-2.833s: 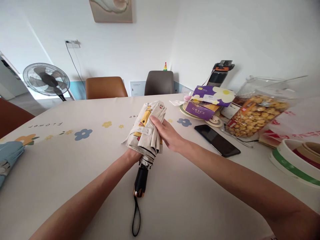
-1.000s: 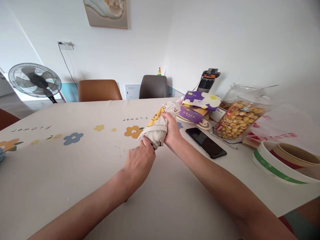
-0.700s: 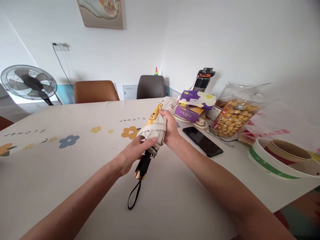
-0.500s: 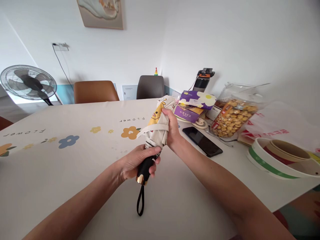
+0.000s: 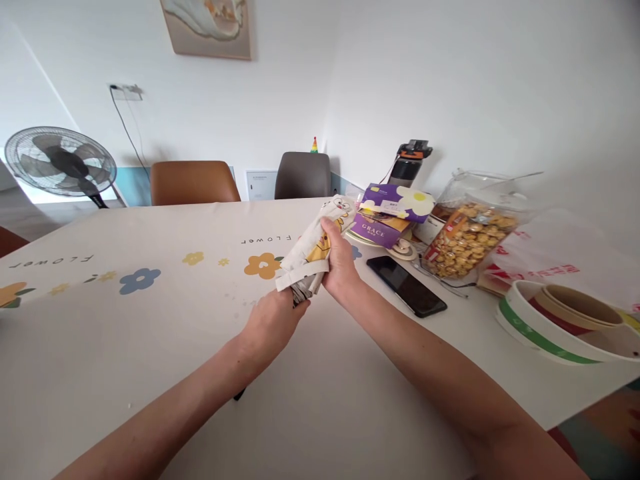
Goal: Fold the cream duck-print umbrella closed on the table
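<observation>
A folded umbrella (image 5: 310, 250) with cream cloth and yellow cartoon prints is held above the table, slanting up and away to the right. My right hand (image 5: 340, 260) is closed round its cloth, the thumb lying along the top. Lower down, my left hand (image 5: 275, 317) wraps the handle end, back of the hand upward, and hides the black grip. Only the tip of the black wrist loop (image 5: 240, 393) peeks out below my left forearm. A pale strap (image 5: 303, 273) crosses the cloth near its lower edge, between the two hands.
On the right of the white table (image 5: 190, 347) lie a black phone (image 5: 407, 285), purple boxes (image 5: 383, 217), a clear jar of snacks (image 5: 473, 233), a tape roll (image 5: 550, 327) and a plastic bag (image 5: 560, 260). A bottle (image 5: 407, 163) stands behind. Chairs (image 5: 194, 182) line the far side; a fan (image 5: 63, 163) is left.
My left hand has turned over, now covering the handle that showed before. The umbrella has rolled, so its print and strap sit differently, and the wrist loop has swung left.
</observation>
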`<state>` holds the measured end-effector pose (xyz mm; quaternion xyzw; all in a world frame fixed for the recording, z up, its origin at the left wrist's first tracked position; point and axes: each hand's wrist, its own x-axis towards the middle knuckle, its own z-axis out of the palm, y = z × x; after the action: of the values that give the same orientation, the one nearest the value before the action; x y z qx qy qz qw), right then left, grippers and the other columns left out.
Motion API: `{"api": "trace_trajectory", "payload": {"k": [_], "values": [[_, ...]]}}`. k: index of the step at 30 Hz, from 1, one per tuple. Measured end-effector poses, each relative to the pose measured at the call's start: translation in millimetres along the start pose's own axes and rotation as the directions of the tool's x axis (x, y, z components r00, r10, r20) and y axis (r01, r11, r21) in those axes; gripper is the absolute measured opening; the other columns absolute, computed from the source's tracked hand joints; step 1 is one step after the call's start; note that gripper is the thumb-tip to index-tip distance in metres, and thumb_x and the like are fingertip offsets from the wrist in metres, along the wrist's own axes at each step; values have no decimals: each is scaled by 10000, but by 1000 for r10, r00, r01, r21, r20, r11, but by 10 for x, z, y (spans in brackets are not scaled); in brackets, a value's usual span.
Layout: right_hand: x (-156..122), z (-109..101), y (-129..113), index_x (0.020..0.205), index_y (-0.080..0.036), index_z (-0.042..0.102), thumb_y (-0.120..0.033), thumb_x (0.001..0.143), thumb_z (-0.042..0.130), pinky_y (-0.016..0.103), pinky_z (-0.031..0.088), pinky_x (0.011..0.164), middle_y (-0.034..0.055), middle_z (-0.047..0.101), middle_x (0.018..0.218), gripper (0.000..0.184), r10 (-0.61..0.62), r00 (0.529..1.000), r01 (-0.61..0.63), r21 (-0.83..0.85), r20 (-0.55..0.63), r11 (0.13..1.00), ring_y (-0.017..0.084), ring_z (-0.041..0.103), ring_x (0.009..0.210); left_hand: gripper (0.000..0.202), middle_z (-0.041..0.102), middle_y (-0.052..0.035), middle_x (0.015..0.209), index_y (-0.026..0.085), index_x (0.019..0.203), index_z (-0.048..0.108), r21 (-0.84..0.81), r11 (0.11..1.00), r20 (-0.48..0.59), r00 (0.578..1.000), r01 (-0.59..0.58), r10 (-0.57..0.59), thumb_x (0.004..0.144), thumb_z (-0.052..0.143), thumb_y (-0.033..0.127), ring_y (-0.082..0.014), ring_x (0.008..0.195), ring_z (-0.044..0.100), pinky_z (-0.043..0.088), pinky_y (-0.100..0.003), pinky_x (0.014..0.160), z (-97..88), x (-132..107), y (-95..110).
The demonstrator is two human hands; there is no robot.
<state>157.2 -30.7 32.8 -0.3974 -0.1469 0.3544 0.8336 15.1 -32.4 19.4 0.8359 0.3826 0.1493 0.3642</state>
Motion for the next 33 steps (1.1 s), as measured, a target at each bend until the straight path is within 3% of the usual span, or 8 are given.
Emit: {"api": "trace_trajectory", "payload": {"k": [3,7,12,17,23,26,29,33], "values": [[-33,34,-32,776,-220,556,-414,655,688,284,489,560,-34,581,621,265,31,999,-31,-14,-11,999,166,598,631,206,627,-110,775,172,970,447,370,929,-39,999,32,-19,864,403,344,-257,668,621,346,-310,541,18,16,26],[-23,34,-45,708,-221,516,-370,660,660,295,500,581,-40,550,599,212,56,998,-55,18,-42,998,158,572,605,212,623,-106,782,174,987,417,414,909,-13,998,55,-54,883,361,350,-265,694,632,361,-311,564,41,9,51],[29,-18,-84,664,-214,494,-347,657,626,309,508,604,-31,503,542,187,95,995,-95,31,9,995,171,561,614,462,634,-82,833,179,1091,415,-39,993,242,965,112,-100,778,521,501,-225,688,621,410,-290,556,-46,-38,84],[26,-28,-134,686,-215,517,-405,665,586,336,511,613,-9,510,547,203,118,983,-119,-1,140,993,194,565,634,574,582,-110,1127,199,1122,492,-484,853,369,929,195,-3,745,518,631,-211,994,575,457,-307,795,-197,-3,61],[-41,12,-95,642,-218,488,-437,670,582,357,511,625,12,499,544,240,149,977,-147,-27,152,989,212,553,667,566,577,-129,1103,171,1087,529,-701,666,460,875,254,151,782,443,641,-207,894,607,498,-348,762,-142,50,-20],[-48,16,-79,638,-216,475,-420,677,576,353,510,649,9,495,559,231,147,979,-146,-15,143,989,202,549,683,548,597,-106,1056,180,1071,550,-650,742,370,921,162,124,803,397,634,-198,934,573,482,-333,773,-135,70,-13],[-39,13,-58,636,-213,462,-388,681,573,335,505,656,-10,470,551,212,141,983,-142,1,114,990,181,542,664,541,590,-117,1082,167,1106,531,-542,840,85,996,16,36,779,478,596,-203,961,552,450,-336,806,-169,88,12],[-34,6,-29,674,-216,494,-386,678,576,312,499,620,-25,469,542,189,134,986,-133,-9,99,991,168,536,628,401,609,-61,904,170,909,576,-340,924,-315,947,-174,62,774,512,542,-169,828,542,421,-286,734,-275,65,54]]}}
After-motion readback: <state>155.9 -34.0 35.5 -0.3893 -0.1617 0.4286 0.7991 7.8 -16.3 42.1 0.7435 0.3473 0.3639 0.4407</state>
